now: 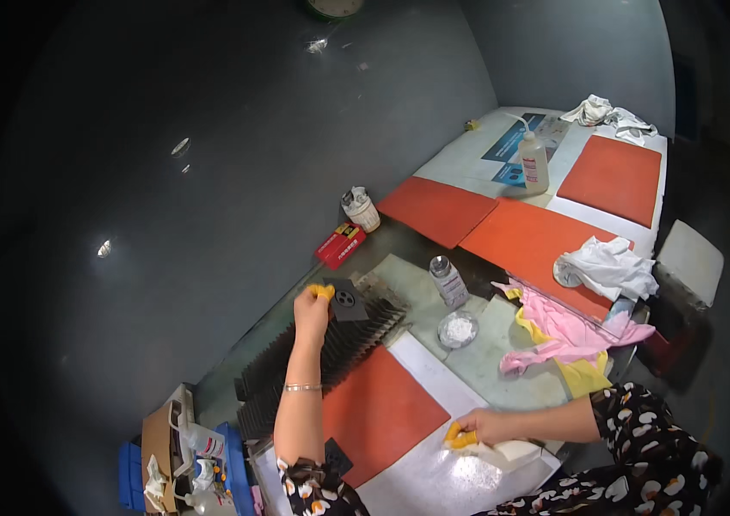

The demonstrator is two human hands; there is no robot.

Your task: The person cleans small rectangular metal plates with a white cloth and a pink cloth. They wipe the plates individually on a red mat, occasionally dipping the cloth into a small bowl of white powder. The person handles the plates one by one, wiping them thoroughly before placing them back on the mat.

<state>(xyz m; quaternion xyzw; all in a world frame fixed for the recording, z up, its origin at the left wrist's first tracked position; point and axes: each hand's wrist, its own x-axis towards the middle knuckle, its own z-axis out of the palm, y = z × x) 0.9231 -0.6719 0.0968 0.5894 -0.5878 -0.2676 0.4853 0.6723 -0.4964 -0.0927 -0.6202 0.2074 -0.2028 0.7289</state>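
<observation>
My left hand (311, 305), with yellow finger covers, pinches the edge of a thin dark panel (350, 310) that carries a round black mark with several dots. The panel is held upright at the far end of a black slotted rack (283, 365), where a row of dark slats stands; whether it touches the rack I cannot tell. Nearer me, my right hand (484, 426), also in yellow finger covers, closes on a white cloth (515, 451) above the white table surface. A second dark panel (337, 460) lies by the orange mat (382, 413), partly hidden by my left sleeve.
Beyond the rack stand a bottle (447, 281), a dish of white material (457, 329), a red box (341, 245) and a white canister (360, 210). Pink and yellow cloths (554, 331) lie right. A squeeze bottle (533, 163) stands farther back. A blue bin (240, 473) sits lower left.
</observation>
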